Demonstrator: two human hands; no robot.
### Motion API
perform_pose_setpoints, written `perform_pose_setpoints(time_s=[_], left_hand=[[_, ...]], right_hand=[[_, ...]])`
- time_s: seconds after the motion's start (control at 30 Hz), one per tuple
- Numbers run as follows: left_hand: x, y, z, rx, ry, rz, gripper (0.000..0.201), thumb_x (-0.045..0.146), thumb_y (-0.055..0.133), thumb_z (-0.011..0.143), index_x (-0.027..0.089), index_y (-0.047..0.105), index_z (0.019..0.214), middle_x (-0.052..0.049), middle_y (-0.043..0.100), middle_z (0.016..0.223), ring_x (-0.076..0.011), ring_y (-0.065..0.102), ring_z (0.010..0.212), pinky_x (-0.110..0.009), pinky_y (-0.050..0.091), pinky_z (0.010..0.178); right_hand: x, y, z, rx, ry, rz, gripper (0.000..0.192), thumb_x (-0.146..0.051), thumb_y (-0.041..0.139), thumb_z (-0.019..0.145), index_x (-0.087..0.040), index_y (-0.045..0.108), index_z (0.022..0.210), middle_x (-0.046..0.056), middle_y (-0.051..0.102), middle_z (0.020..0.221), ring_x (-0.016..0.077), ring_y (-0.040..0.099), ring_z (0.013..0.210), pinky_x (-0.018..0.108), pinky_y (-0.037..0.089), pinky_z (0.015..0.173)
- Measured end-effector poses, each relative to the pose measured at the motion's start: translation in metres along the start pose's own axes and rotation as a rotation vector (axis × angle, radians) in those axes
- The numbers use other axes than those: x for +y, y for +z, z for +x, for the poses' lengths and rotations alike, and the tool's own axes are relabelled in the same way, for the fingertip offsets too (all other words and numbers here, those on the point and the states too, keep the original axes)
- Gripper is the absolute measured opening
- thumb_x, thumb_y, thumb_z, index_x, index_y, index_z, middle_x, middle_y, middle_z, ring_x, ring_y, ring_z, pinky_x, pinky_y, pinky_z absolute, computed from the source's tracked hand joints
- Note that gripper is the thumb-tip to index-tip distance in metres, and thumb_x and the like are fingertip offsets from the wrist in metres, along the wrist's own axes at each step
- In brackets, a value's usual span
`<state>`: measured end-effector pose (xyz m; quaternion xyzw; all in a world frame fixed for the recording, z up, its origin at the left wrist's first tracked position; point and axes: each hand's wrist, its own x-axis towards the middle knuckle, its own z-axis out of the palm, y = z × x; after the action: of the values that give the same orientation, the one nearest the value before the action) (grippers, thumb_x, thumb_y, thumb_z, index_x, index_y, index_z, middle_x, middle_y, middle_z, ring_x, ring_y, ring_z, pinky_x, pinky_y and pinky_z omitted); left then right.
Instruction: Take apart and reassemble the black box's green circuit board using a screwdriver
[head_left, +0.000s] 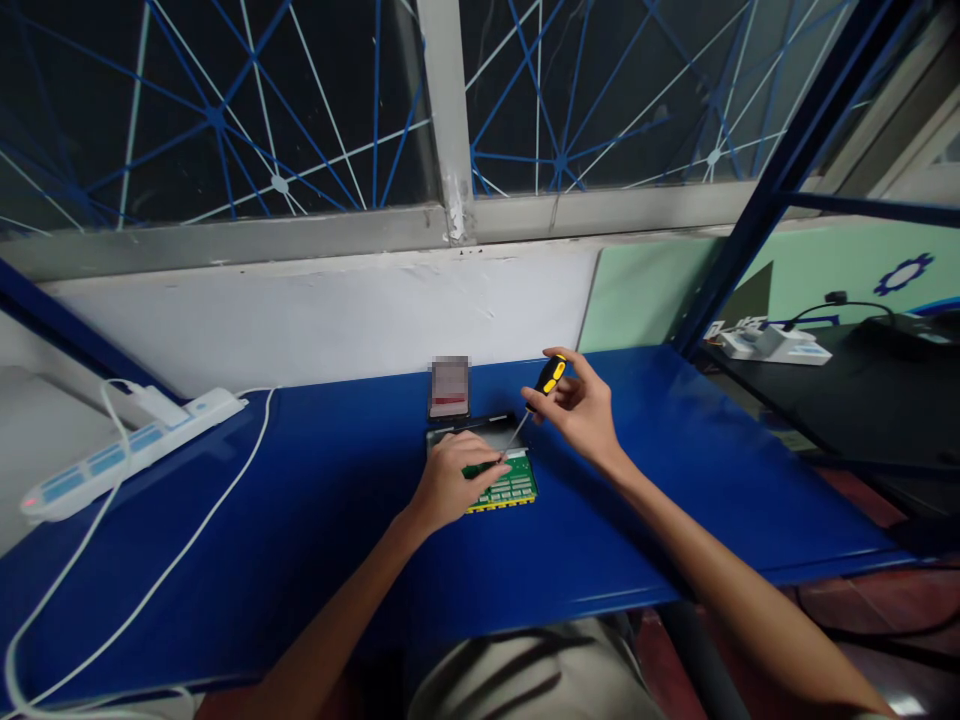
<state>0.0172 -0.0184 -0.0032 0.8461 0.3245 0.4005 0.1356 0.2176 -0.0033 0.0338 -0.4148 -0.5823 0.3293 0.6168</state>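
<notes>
A screwdriver [551, 376] with a black and yellow handle is gripped by the fingers of my right hand [589, 410]. Its thin shaft slants down and left to a green circuit board [517, 485] with rows of pale components and a yellow front edge. My left hand [450, 475] lies over the board's left part, thumb and fingertips closed together near the screwdriver's tip. What those fingertips pinch, if anything, is too small to make out. Behind the board is a dark open casing [487, 432], partly covered by my left hand.
A dark-framed, blurred rectangular device [450, 388] stands behind the casing. On the left of the blue table [337, 590] lies a white power strip [135, 450] with a trailing white cable [217, 540]. A blue metal post [739, 260] rises at the right; another dark table [862, 385] lies beyond it.
</notes>
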Motion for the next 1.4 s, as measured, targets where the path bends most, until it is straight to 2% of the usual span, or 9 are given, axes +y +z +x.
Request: perform_pose_setpoints(time_s=[0.3, 0.87, 1.4], left_hand=[[-0.0045, -0.0023, -0.0004, -0.019, -0.024, 0.007, 0.013, 0.031, 0.07, 0.083, 0.02, 0.075, 0.077, -0.004, 0.074, 0.076, -0.0183, 0.066, 0.073, -0.031, 0.05, 0.07], [0.0024, -0.0071, 0.0042, -0.02, -0.039, -0.023, 0.02, 0.031, 0.063, 0.089, 0.019, 0.075, 0.078, -0.004, 0.074, 0.077, -0.0176, 0.066, 0.071, -0.03, 0.05, 0.07], [0.0002, -0.0068, 0.0035, -0.019, -0.036, 0.108, 0.024, 0.033, 0.062, 0.09, 0.021, 0.073, 0.073, -0.002, 0.075, 0.075, -0.0173, 0.068, 0.072, -0.032, 0.045, 0.075]], right_hand=[[-0.0017, 0.0001, -0.0001, 0.019, -0.004, 0.003, 0.054, -0.034, 0.071, 0.074, -0.024, 0.047, 0.121, -0.007, 0.056, 0.059, 0.014, 0.059, 0.046, 0.028, 0.047, 0.048], [-0.0049, -0.0006, -0.0001, 0.054, -0.019, 0.01, 0.056, -0.037, 0.07, 0.075, -0.024, 0.044, 0.123, -0.007, 0.056, 0.059, 0.0157, 0.061, 0.048, 0.03, 0.049, 0.05], [-0.0018, 0.0024, -0.0059, 0.035, -0.051, -0.069, 0.058, -0.041, 0.066, 0.079, -0.025, 0.039, 0.129, -0.005, 0.057, 0.062, 0.0187, 0.065, 0.055, 0.033, 0.053, 0.054]])
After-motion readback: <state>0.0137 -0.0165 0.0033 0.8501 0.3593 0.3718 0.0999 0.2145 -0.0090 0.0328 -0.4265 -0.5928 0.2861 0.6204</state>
